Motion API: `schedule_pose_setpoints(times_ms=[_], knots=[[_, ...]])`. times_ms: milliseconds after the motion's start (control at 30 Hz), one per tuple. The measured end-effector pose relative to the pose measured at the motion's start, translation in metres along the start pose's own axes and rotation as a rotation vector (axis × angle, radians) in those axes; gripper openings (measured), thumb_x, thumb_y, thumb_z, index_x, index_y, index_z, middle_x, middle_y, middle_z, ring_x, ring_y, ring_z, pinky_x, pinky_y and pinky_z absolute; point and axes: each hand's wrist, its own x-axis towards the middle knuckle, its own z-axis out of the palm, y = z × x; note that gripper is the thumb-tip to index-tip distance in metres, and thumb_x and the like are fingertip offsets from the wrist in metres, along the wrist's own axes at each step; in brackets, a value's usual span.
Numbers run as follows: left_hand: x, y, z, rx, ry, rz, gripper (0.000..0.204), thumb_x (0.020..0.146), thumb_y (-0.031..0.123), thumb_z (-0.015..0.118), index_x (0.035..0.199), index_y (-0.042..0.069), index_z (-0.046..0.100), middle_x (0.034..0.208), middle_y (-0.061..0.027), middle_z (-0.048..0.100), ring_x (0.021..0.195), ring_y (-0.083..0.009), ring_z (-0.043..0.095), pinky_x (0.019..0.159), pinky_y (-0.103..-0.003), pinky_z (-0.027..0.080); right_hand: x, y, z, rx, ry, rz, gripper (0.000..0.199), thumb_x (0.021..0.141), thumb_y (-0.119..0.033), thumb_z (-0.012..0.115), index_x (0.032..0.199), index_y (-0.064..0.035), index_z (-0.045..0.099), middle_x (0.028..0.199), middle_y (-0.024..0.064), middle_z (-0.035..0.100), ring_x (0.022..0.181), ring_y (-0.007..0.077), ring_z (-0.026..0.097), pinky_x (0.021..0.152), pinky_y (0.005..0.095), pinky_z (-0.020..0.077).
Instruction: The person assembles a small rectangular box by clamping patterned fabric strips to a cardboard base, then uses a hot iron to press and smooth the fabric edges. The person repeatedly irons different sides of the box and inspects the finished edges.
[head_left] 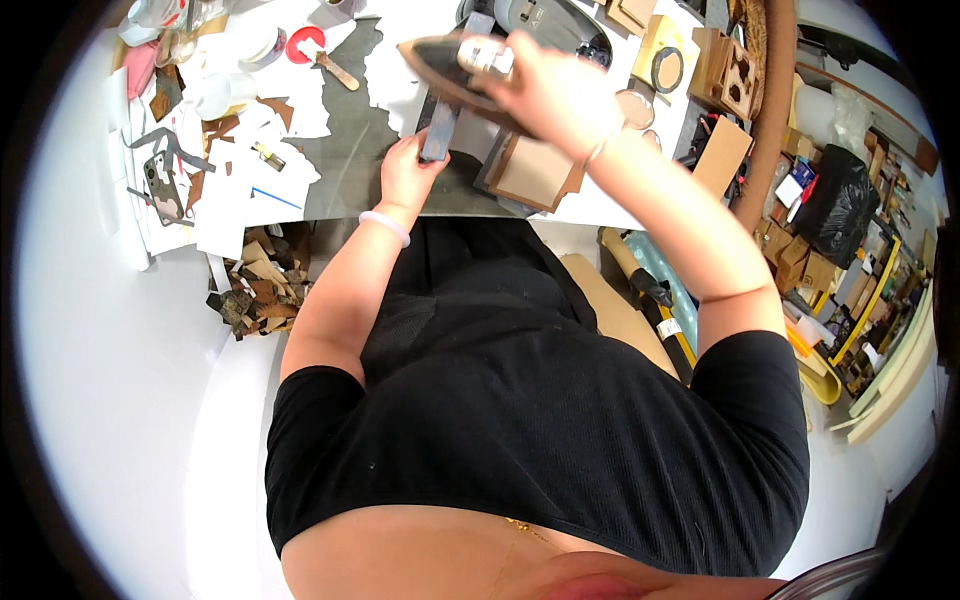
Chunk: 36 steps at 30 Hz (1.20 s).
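My right hand (550, 90) is closed around what looks like a clothes iron (430, 68), with a dark pointed body and a brownish edge; motion blurs it. Its tip points left, and it crosses above a long narrow dark bar (440, 130) with a grey-blue face. The near end of that bar is gripped by my left hand (408, 172), close to the table's front edge. Part of the bar's middle is hidden behind the iron. Beyond my right hand sits a grey oval tray-like base (585, 38).
White paper scraps, a brush (337, 70) by a red lid (305, 43), a white tub (222, 95) and a phone (162, 185) lie left on the table. A brown board (535, 172) and wooden boxes (725, 75) are right. Scraps (265, 285) fill a spot below the left edge.
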Motion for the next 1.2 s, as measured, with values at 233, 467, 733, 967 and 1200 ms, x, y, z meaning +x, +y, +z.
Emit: schedule_pose_setpoints(times_ms=[233, 467, 733, 967, 1200], knots=[[0.002, 0.015, -0.005, -0.019, -0.016, -0.033, 0.038, 0.077, 0.015, 0.082, 0.111, 0.003, 0.071, 0.093, -0.0164, 0.071, 0.09, -0.0356, 0.068, 0.081, -0.043, 0.055, 0.023, 0.033, 0.003, -0.014, 0.169, 0.013, 0.046, 0.09, -0.051, 0.073, 0.1, -0.007, 0.061, 0.072, 0.0112, 0.071, 0.063, 0.0295, 0.071, 0.059, 0.0404, 0.0573], [0.003, 0.049, -0.036, -0.019, -0.114, 0.009, 0.112, 0.074, 0.035, 0.091, 0.156, -0.004, 0.026, 0.146, -0.0225, 0.054, 0.135, -0.0391, 0.052, 0.113, -0.045, 0.04, 0.069, 0.094, -0.059, 0.142, 0.26, 0.272, 0.047, 0.087, -0.044, 0.074, 0.113, -0.0052, 0.073, 0.102, 0.023, 0.073, 0.094, 0.0401, 0.07, 0.083, 0.046, 0.0553], [0.089, 0.134, -0.001, 0.11, 0.016, -0.08, 0.095, 0.081, 0.029, 0.083, 0.152, -0.008, 0.032, 0.138, -0.0335, 0.055, 0.124, -0.0445, 0.059, 0.102, -0.042, 0.05, 0.035, 0.142, -0.04, 0.438, 0.31, 0.507, 0.056, 0.086, -0.051, 0.076, 0.107, 0.0004, 0.07, 0.097, 0.0247, 0.072, 0.091, 0.04, 0.07, 0.08, 0.046, 0.0546], [0.09, 0.111, -0.017, -0.393, -0.005, -0.165, 0.032, 0.088, 0.013, 0.073, 0.114, -0.001, 0.062, 0.094, -0.0093, 0.071, 0.078, -0.0172, 0.066, 0.072, -0.033, 0.054, -0.02, 0.144, -0.052, 0.675, 0.382, 0.501, 0.042, 0.09, -0.043, 0.079, 0.094, -0.003, 0.068, 0.069, -0.0008, 0.061, 0.058, 0.0061, 0.054, 0.056, 0.0244, 0.0473], [0.048, 0.077, -0.023, -0.374, -0.056, -0.172, 0.034, 0.084, 0.001, 0.072, 0.118, -0.002, 0.065, 0.099, -0.0036, 0.068, 0.089, -0.0123, 0.06, 0.089, -0.029, 0.051, -0.045, 0.122, -0.077, 0.635, 0.256, 0.426, 0.043, 0.086, -0.042, 0.082, 0.098, -0.0029, 0.07, 0.07, 0.0066, 0.068, 0.066, 0.011, 0.065, 0.064, 0.0281, 0.0521]])
